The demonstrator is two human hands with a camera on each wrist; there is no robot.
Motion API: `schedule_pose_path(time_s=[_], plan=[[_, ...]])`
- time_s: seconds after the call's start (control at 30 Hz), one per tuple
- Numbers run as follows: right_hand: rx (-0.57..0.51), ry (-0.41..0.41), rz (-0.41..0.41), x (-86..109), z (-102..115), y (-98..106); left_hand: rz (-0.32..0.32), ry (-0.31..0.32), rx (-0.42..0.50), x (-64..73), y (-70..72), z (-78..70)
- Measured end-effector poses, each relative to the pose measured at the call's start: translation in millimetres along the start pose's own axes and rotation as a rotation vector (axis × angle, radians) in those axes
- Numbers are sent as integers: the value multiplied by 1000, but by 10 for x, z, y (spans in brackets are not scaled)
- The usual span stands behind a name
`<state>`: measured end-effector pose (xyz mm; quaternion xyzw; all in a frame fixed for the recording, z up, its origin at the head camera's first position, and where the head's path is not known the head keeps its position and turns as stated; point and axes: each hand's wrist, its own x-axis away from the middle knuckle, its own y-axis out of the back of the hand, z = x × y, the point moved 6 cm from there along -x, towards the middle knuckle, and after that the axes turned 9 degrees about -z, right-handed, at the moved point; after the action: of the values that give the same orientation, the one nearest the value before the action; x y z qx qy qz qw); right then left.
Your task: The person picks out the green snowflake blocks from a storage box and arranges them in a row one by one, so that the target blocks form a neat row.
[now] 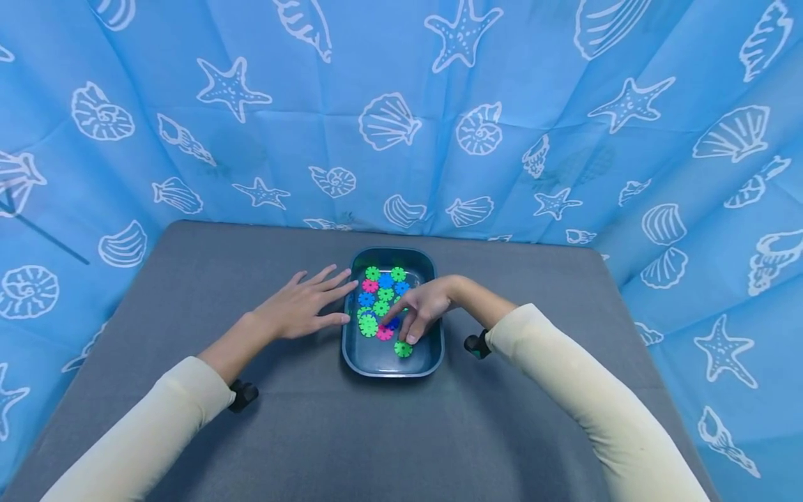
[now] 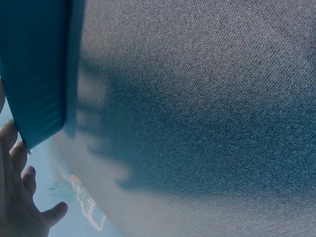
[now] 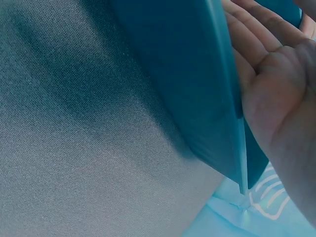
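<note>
A dark blue rectangular tray [image 1: 392, 369] holds several notched plastic interlocking discs in green, blue and pink, gathered mostly in its middle and far part. My right hand [image 1: 428, 305] reaches over the tray's right side. Its thumb and a curled finger pinch a green disc [image 1: 403, 349] near the front of the tray, while the forefinger points down at a pink disc [image 1: 385, 333]. With fingers spread, my left hand [image 1: 306, 305] lies at the tray's left rim and holds nothing. In the right wrist view, the tray wall [image 3: 173, 64] hides the fingertips and the discs.
The tray stands on a grey cloth-covered table [image 1: 282, 425]. A blue curtain [image 1: 401, 188] with white shells and starfish hangs behind the table and along its sides. Small black devices [image 1: 478, 344] sit under both wrists.
</note>
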<state>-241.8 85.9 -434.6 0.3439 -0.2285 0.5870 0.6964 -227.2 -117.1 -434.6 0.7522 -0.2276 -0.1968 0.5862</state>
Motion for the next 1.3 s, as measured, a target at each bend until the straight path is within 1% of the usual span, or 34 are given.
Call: schedule_pose_path(time_s=[0.1,0.27,0.37,0.47,0.77,1.0,1.2,1.3], plan=[[-3,1,-26,-17,-2,8,-1,-1,0,-2,-9,5],[-40,-4,-101,-42,8,52,5,3,6,-1,-4,5],[-57,-17,-121,-60,8,63,9,10,11,1,7,0],[-50,-30,-102,-80,18,39,10,15,17,6,20,-8],[-16,-72,-24,-130,72,-125,-3,-5,21,14,13,-4],[27,-93,-26,-105,77,-148,0,-8,31,15,16,-9],[34,-126,44,-98,58,-227,1,-5,29,17,-2,-4],[35,-134,61,-91,56,-264,-2,-5,33,15,-7,-8]])
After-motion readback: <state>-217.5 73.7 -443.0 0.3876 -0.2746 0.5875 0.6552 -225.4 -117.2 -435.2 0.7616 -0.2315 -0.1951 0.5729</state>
